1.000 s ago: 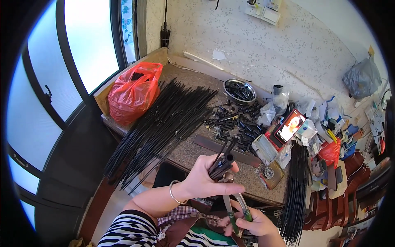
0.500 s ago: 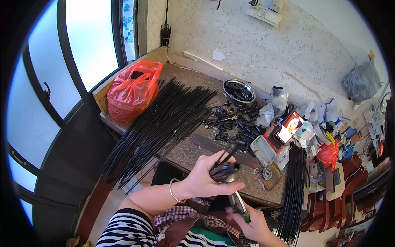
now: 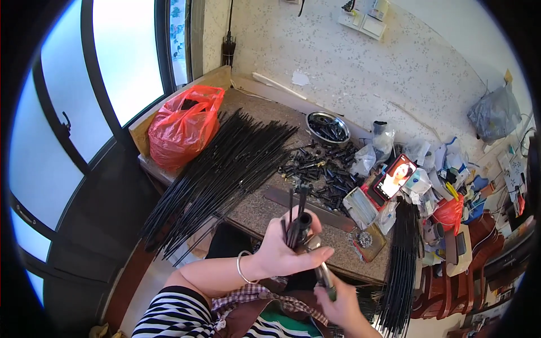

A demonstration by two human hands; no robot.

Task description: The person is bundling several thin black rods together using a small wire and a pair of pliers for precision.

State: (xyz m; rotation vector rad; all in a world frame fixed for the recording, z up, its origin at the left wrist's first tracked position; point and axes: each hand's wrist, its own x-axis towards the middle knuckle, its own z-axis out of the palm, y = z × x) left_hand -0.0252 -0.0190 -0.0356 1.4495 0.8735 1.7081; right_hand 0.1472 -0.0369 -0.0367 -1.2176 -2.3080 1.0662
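Observation:
My left hand [image 3: 276, 253] is closed around a bunch of thin black rods with a black tubular piece [image 3: 300, 224], its hollow end turned up. Just below it, my right hand [image 3: 340, 308] grips a pair of pliers [image 3: 324, 276] with green on the handles. The jaws reach up to the black piece beside my left thumb; fingers hide what they touch. Beyond my hands, small black tubular parts [image 3: 332, 179] lie in a loose pile on the brown speckled table [image 3: 248, 217]. A dark flat bar [image 3: 282, 198] lies between the pile and my hands.
Long black rods [image 3: 220, 174] cover the table's left, beside a red plastic bag [image 3: 183, 132]. A metal bowl [image 3: 309, 119] of black parts stands at the back. On the right are a lit phone [image 3: 394, 177], clear bags, and a rod bundle [image 3: 397, 270] hanging over the edge.
The black piece has tipped more upright in my left hand, its rods now pointing up. My right hand and the pliers have shifted slightly.

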